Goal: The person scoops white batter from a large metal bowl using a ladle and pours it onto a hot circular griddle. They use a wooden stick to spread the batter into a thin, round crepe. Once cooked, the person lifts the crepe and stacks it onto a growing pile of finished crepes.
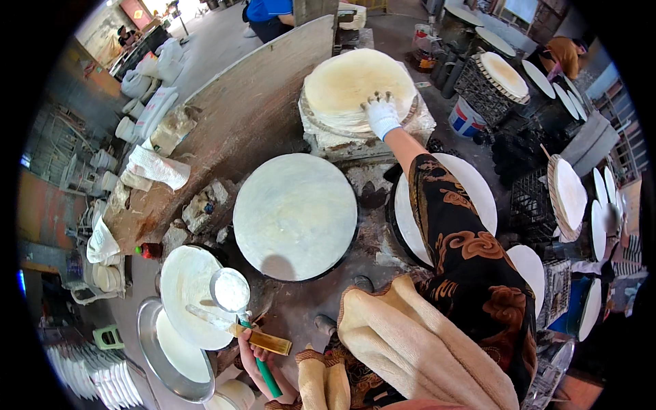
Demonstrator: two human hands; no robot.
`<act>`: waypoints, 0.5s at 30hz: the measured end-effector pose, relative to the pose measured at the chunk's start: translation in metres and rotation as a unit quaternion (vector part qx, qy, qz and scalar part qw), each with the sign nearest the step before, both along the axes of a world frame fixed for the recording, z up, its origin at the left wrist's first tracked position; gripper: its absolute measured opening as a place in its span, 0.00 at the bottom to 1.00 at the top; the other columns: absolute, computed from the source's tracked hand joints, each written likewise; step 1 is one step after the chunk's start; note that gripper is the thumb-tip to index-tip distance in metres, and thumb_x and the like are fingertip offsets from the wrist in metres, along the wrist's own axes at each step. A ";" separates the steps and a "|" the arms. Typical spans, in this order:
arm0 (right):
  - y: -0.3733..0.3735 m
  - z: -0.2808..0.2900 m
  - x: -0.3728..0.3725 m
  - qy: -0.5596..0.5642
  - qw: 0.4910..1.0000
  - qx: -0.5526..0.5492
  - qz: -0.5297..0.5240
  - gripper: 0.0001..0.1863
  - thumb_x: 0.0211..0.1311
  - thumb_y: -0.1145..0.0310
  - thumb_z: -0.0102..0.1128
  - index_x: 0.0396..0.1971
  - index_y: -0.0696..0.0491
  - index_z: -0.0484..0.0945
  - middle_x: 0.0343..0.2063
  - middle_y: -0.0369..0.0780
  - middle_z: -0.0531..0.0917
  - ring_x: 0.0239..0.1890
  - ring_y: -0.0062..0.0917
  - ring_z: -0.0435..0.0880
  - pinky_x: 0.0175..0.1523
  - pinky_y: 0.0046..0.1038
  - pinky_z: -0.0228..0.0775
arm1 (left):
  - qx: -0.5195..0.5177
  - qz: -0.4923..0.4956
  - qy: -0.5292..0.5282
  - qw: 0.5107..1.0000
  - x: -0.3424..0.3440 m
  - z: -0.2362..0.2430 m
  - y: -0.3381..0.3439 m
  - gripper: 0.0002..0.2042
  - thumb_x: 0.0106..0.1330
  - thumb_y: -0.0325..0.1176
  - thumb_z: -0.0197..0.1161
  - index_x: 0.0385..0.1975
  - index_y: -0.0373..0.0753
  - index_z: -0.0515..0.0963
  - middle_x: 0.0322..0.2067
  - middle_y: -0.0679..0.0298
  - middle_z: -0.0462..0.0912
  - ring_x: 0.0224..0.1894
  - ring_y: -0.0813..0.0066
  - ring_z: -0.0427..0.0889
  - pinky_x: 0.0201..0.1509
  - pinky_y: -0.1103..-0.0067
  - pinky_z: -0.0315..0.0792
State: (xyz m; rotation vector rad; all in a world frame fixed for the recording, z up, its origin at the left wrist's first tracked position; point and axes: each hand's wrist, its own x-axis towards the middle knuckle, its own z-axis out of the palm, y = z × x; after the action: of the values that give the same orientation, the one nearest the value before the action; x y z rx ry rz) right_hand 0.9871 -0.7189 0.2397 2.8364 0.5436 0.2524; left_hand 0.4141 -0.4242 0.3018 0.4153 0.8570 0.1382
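My left hand is closed round a green-handled ladle and a flat scraper with a wooden handle. White stuff fills the ladle's bowl, and the scraper's pale blade is smeared with white. At the end of my outstretched arm, my right hand, in a white glove with dark fingertips, lies with fingers spread on a stack of thin round pale sheets. Between the hands sits a round griddle covered by a whitish layer. A second white-covered griddle is partly hidden under my right arm.
Below the ladle is a round pale-topped vessel, beside a steel basin of white liquid. A long board stands behind the griddles. A red-capped bottle is at left. More round white tops and a bent-over person are at right.
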 end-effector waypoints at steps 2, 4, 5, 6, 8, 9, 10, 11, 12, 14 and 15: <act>-0.003 -0.018 0.003 -0.026 0.999 0.001 -0.024 0.18 0.67 0.63 0.39 0.53 0.44 0.73 0.60 0.39 0.71 0.68 0.32 0.58 0.69 0.50 0.38 | -0.004 0.001 0.011 1.000 0.006 0.004 -0.004 0.19 0.65 0.41 0.55 0.11 0.49 0.62 0.03 0.76 0.62 0.02 0.85 0.61 0.03 0.87 0.55; 0.006 -0.004 0.000 -0.017 1.000 -0.004 -0.018 0.18 0.67 0.63 0.39 0.54 0.43 0.73 0.60 0.39 0.70 0.68 0.32 0.58 0.69 0.51 0.38 | -0.009 0.013 -0.001 1.000 0.001 0.003 -0.003 0.18 0.65 0.41 0.55 0.12 0.48 0.63 0.04 0.76 0.62 0.02 0.85 0.61 0.04 0.87 0.55; 0.008 0.001 -0.001 -0.014 1.000 -0.006 -0.016 0.18 0.67 0.63 0.39 0.54 0.43 0.72 0.60 0.39 0.70 0.68 0.32 0.58 0.69 0.51 0.38 | -0.013 0.017 -0.006 1.000 0.000 0.002 -0.003 0.18 0.65 0.40 0.54 0.12 0.48 0.63 0.04 0.76 0.62 0.03 0.85 0.61 0.04 0.87 0.55; 0.008 0.003 0.003 -0.010 1.000 -0.016 -0.019 0.18 0.67 0.63 0.39 0.54 0.42 0.72 0.60 0.38 0.70 0.69 0.31 0.57 0.69 0.53 0.37 | -0.016 0.030 -0.010 0.999 0.003 0.002 -0.004 0.17 0.66 0.40 0.54 0.13 0.48 0.64 0.04 0.76 0.61 0.03 0.85 0.61 0.04 0.88 0.55; 0.009 0.002 0.009 -0.036 0.999 -0.002 -0.001 0.18 0.66 0.64 0.42 0.51 0.44 0.76 0.57 0.39 0.74 0.65 0.33 0.64 0.68 0.52 0.43 | -0.001 0.036 -0.012 0.999 0.008 0.005 -0.005 0.16 0.66 0.38 0.54 0.15 0.46 0.64 0.06 0.77 0.60 0.03 0.86 0.60 0.04 0.88 0.54; 0.019 0.002 0.010 -0.049 0.999 0.007 0.018 0.17 0.65 0.64 0.43 0.50 0.45 0.77 0.55 0.40 0.76 0.63 0.34 0.68 0.67 0.52 0.46 | 0.008 0.047 -0.013 0.999 0.007 0.009 -0.007 0.15 0.66 0.37 0.54 0.16 0.46 0.64 0.06 0.77 0.60 0.04 0.86 0.59 0.04 0.88 0.54; 0.033 0.000 0.008 -0.008 1.000 -0.012 -0.015 0.16 0.64 0.63 0.45 0.48 0.45 0.78 0.53 0.42 0.77 0.62 0.34 0.69 0.66 0.53 0.48 | 0.038 0.071 0.012 0.997 0.000 0.010 -0.008 0.15 0.66 0.37 0.54 0.15 0.45 0.64 0.07 0.77 0.59 0.04 0.86 0.58 0.04 0.88 0.54; 0.047 -0.003 0.008 0.032 0.998 -0.034 -0.043 0.16 0.63 0.62 0.46 0.45 0.45 0.80 0.51 0.44 0.78 0.60 0.35 0.71 0.64 0.55 0.51 | 0.039 0.090 0.021 0.995 -0.007 0.010 -0.010 0.15 0.66 0.36 0.54 0.15 0.45 0.64 0.07 0.77 0.59 0.04 0.86 0.58 0.04 0.88 0.54; 0.055 -0.015 0.005 0.027 0.999 -0.011 -0.015 0.14 0.59 0.63 0.51 0.41 0.48 0.82 0.46 0.48 0.81 0.53 0.40 0.77 0.58 0.53 0.63 | 0.042 0.112 0.033 0.992 -0.019 0.012 -0.013 0.15 0.66 0.35 0.54 0.15 0.45 0.64 0.07 0.78 0.59 0.04 0.86 0.57 0.04 0.89 0.53; 0.052 -0.003 0.000 0.108 0.993 -0.045 0.001 0.20 0.58 0.62 0.54 0.51 0.50 0.76 0.48 0.50 0.79 0.50 0.44 0.79 0.50 0.46 0.72 | 0.000 0.148 0.025 0.989 -0.031 0.010 -0.010 0.15 0.66 0.34 0.55 0.15 0.44 0.65 0.07 0.77 0.59 0.04 0.87 0.56 0.04 0.89 0.53; 0.045 0.018 -0.026 0.013 0.998 0.034 0.044 0.28 0.58 0.61 0.54 0.61 0.48 0.66 0.55 0.52 0.73 0.52 0.47 0.76 0.52 0.46 0.71 | -0.019 0.153 0.010 0.988 -0.036 0.005 0.001 0.15 0.66 0.34 0.55 0.16 0.43 0.65 0.07 0.77 0.59 0.04 0.87 0.56 0.04 0.89 0.53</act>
State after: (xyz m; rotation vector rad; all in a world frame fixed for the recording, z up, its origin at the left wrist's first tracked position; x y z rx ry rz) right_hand 0.9607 -0.6737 0.2580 2.8887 0.6797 0.2540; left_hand 0.3778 -0.4228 0.3069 0.2470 0.9389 0.4009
